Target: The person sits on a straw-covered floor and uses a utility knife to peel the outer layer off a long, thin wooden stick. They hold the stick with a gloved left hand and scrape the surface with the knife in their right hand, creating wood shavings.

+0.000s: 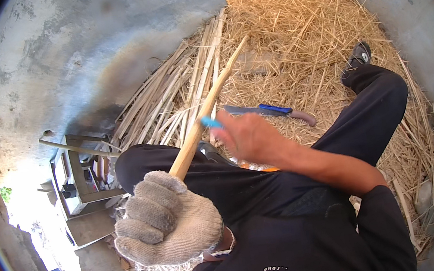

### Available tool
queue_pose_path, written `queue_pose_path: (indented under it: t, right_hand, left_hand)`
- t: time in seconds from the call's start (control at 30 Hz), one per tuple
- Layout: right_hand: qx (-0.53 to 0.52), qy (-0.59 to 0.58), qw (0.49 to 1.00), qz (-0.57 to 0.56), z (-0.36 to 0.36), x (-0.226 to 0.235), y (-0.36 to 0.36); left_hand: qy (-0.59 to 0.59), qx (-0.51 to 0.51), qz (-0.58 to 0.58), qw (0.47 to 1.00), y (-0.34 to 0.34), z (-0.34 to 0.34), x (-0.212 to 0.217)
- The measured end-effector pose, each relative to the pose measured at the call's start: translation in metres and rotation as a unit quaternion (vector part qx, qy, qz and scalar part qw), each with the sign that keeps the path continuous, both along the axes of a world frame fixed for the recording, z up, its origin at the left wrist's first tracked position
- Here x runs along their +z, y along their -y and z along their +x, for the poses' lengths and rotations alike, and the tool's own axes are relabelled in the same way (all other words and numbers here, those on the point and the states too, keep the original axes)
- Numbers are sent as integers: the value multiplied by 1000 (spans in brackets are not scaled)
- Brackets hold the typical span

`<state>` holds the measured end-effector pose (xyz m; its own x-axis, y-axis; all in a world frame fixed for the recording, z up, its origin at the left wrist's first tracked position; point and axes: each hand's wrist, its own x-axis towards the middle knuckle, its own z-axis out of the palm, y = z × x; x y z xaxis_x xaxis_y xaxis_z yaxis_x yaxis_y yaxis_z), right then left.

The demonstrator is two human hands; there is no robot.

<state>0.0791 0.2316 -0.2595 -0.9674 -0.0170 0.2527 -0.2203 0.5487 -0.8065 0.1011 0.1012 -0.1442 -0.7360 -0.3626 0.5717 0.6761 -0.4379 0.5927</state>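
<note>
Left hand, 1, in a pale knitted glove: at the near, thick end of the wooden stick; grip closed, fingers wrapped round the wood.

Wooden stick, 1, landmark of this entry: pale, slightly crooked, tapering; slants up and away from the glove, thin tip apparently unsupported.

Right hand, 1, bare: just right of the stick, about mid-length; blurred, fingers bent, closure of this grip cannot be told.

Bright blue item, 1: at the right fingertips, overlapping the stick in view; whether held or worn, or touching the wood, unclear.

Dark trousers, 1 pair: 1 knee left of the stick, 1 well to its right.

Knife, 1, brown handle, a blue piece beside its blade: on straw, right of the stick.

Pale slats, many: left of the stick's far half.

Wooden frame, 1: well left of the stick.

Grey wall: beyond the stick.

Hazards, judged: the stick may swing or twist if the gloved grip loosens, its far end seeming free; an edge on the blue item, if any, could skid toward glove or knee under uneven pressure; a shifting foot might knock the loose knife.
</note>
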Motion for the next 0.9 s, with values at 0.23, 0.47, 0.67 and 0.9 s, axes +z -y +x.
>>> queue_pose_path:
  t: [0.23,0.47,0.67,0.9]
  right_hand:
    - [-40,-5,999,10,-22,-29,-9]
    - [-81,15,996,17,-32,-44,-9]
    - [-54,-27,998,4,-29,-37,-5]
    - [-17,-6,1000,5,-19,-23,10]
  left_hand:
    - [51,75,29,995,3,-6,-1]
    - [50,28,59,997,7,-13,1]
    - [27,-21,29,999,14,-11,-1]
    - [45,80,18,996,4,-16,3]
